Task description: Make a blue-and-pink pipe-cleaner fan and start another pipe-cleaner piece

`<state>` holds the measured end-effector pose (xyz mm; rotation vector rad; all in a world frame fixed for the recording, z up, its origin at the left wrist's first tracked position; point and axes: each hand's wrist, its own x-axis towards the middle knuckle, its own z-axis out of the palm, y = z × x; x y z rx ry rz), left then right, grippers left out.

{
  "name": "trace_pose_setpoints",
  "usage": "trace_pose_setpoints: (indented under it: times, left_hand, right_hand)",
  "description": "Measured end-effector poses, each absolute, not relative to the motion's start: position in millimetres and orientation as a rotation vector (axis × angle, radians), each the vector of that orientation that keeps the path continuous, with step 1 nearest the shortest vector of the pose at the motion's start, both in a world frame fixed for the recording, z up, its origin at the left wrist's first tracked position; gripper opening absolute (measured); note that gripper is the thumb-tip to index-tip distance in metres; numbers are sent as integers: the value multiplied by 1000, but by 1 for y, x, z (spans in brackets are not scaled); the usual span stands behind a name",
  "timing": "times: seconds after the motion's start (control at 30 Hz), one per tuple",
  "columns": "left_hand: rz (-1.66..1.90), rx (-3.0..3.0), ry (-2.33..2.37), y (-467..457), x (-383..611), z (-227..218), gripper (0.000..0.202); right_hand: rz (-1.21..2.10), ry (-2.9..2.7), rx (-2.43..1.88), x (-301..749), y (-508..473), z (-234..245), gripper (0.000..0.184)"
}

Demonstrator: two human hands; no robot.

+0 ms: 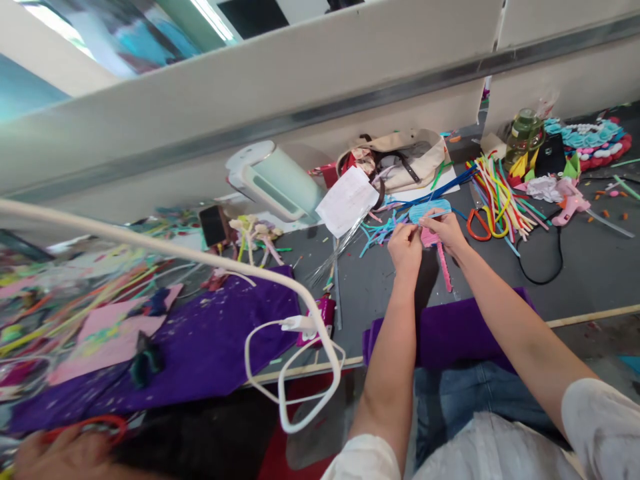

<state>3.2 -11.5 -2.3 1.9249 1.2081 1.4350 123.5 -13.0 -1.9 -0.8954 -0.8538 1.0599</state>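
Observation:
My right hand is closed at the fingertips on a light-blue fuzzy craft piece, which looks made of pipe cleaners laid side by side. Just left of it, my left hand pinches close under the piece's lower edge; what sits between those fingers is too small to make out. A pink fuzzy strip with a wider pink top lies under my hands. Cut blue pipe cleaners are scattered beside my left hand.
Pipe cleaners and orange-handled scissors lie right; a pink glue gun is beyond. A white lamp-like device stands behind. A white cable crosses in front. Another person's hand is at lower left, by an orange loop.

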Motion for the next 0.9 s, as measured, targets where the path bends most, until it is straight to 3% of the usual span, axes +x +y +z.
trace_pose_setpoints:
  times: [0.23,0.6,0.7,0.9]
  left_hand:
    - [1139,1213,988,-5,-1,-1,22]
    - [823,788,699,-5,-6,7,34]
    - [832,862,782,-5,-3,5,32]
    - [1305,1611,1201,-13,6,0,19]
  right_hand:
    - [1206,-817,-846,129,-15,-1,22]
    - [1315,-833,-707,128,-23,8,26]
    - [1212,-867,-762,128,-21,5,27]
    - [988,-828,-944,126,-12,-6,27]
